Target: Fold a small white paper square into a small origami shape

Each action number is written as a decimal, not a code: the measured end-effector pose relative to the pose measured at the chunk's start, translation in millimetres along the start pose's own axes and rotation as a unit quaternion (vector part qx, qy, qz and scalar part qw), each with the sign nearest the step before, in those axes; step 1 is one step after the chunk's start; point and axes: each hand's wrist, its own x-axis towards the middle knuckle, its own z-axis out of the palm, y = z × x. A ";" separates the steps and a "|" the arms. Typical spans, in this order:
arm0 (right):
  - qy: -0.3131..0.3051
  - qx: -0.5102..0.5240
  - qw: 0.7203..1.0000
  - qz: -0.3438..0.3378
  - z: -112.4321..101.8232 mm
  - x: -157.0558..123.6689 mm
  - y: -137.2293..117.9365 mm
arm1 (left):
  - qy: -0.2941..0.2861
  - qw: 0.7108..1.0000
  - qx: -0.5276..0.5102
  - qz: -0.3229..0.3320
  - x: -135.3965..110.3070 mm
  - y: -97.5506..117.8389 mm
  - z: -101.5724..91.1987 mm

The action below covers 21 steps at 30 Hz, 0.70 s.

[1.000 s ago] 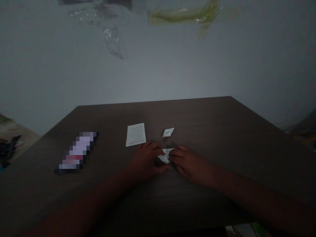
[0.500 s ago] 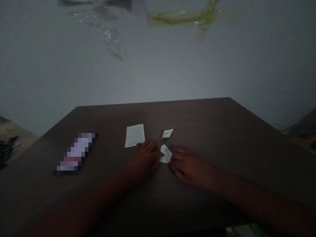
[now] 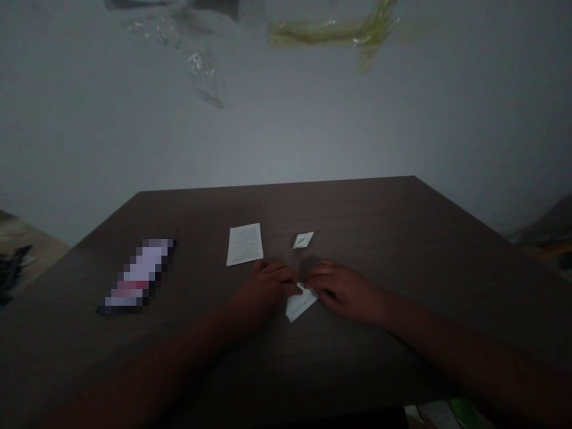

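A small folded white paper [image 3: 300,304] lies on the dark wooden table [image 3: 402,238] between my hands. My left hand [image 3: 268,292] has its fingers curled and pinches the paper's upper left edge. From the right, my right hand [image 3: 342,289] presses curled fingers on the paper's upper right edge. The lower corner of the paper sticks out toward me. The room is dim.
A flat white paper sheet [image 3: 245,243] lies just beyond my left hand. A small folded white piece [image 3: 303,239] sits beyond the hands. A pixelated oblong object [image 3: 138,275] rests at the left. Plastic bags [image 3: 330,27] hang on the wall behind.
The folded paper has been turned and pulled nearer to me. Both hands shifted with it, now gripping its far edge instead of its sides.
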 end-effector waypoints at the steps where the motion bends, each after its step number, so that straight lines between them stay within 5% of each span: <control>1: -0.012 -0.007 1.000 -0.003 -0.2 -0.2 -1.0 | -0.001 1.000 0.000 0.000 0.1 -0.6 0.0; 9: -0.061 -0.070 0.996 0.016 -6.1 -2.9 -13.7 | -0.007 1.000 0.004 0.030 -4.5 2.7 -5.3; 21: -0.050 -0.094 0.994 0.018 1.4 -6.1 -8.7 | -0.019 0.998 -0.052 0.025 -5.4 -8.0 -1.4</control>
